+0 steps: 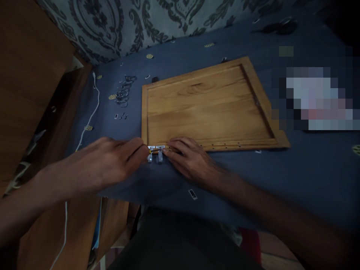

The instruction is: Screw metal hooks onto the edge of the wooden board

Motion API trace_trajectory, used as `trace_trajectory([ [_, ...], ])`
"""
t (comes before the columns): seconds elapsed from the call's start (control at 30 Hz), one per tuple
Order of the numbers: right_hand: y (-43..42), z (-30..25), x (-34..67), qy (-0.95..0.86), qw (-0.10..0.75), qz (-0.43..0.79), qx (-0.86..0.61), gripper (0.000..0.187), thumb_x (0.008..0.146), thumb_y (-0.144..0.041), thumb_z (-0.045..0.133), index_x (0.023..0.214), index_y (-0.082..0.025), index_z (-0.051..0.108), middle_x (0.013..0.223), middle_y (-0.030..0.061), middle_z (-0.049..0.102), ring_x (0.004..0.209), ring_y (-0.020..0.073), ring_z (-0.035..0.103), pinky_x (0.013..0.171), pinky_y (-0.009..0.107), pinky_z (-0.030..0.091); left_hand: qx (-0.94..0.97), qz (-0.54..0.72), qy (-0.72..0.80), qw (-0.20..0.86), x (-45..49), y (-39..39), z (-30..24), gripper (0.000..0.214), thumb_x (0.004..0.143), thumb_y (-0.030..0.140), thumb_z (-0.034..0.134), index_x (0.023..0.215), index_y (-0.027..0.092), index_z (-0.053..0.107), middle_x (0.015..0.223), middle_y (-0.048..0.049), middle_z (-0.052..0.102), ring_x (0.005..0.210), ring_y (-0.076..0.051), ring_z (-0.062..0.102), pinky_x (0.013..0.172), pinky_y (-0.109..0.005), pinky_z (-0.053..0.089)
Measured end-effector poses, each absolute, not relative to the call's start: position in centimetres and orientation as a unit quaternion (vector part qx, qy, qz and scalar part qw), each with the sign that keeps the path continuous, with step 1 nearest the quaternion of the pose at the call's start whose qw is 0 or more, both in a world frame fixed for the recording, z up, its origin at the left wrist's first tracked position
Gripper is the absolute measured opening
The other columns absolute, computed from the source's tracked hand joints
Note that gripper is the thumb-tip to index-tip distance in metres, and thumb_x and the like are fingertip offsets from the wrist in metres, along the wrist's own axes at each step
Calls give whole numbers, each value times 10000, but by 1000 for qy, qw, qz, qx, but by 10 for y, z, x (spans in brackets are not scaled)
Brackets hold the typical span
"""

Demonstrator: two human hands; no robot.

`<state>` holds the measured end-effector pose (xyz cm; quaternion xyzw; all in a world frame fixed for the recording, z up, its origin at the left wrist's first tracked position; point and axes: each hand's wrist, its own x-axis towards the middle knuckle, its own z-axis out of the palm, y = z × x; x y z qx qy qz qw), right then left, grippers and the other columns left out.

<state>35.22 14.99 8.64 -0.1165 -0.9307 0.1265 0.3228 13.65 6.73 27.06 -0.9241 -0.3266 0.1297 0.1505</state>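
Observation:
A framed wooden panel [202, 108] lies flat on the blue patterned cloth, with a row of small dark holes along its near edge. At its near left corner are two shiny metal hooks [160, 154], their plates against the edge and their curved ends sticking out toward me. My left hand [120, 157] is closed, pinching what looks like a small screwdriver [155, 150]; a bit of yellow and a thin shaft show, the rest is hidden. Over the panel's near edge, my right hand [191, 159] grips with bent fingers, fingertips close to the right hook and the shaft.
Several loose metal hooks [123, 92] lie left of the panel, with small screws [123, 116] nearer me. A white cable [97, 101] runs down the cloth's left side. Dark-handled scissors [281, 27] lie at the back right. A blurred-out pale object [315, 97] is on the right.

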Motion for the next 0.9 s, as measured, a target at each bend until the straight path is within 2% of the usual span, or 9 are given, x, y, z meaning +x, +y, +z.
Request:
trace_trajectory([
  [0.17,149,88,352,-929,326,124,-120,243,1039,-160,509,1127,-139,736,1124,154,728,1116,281,629,948,464,593,-908,115,-373,150,129,61,269,284,991,-17,316,1098,149,520,857,4,630,525,-127,489,489,-298,353],
  [0.37,149,90,353,-928,334,116,-119,257,1042,-167,497,1112,-116,739,1116,163,734,1094,292,640,931,460,607,-905,81,-411,71,123,53,275,229,1013,58,381,1124,194,527,889,9,641,589,-126,536,539,-289,369],
  [0.57,150,89,353,-932,319,129,-118,266,1041,-168,491,1145,-129,733,1140,167,723,1124,289,630,957,477,602,-906,74,-407,87,120,52,267,268,1013,55,352,1139,205,535,966,-8,657,624,-138,544,558,-302,384],
  [0.9,150,89,353,-932,310,141,-121,270,1033,-157,496,1177,-152,725,1166,169,722,1141,296,620,956,494,591,-914,73,-388,90,126,55,271,236,1048,43,333,1103,181,517,968,-20,655,657,-132,559,580,-292,410],
])
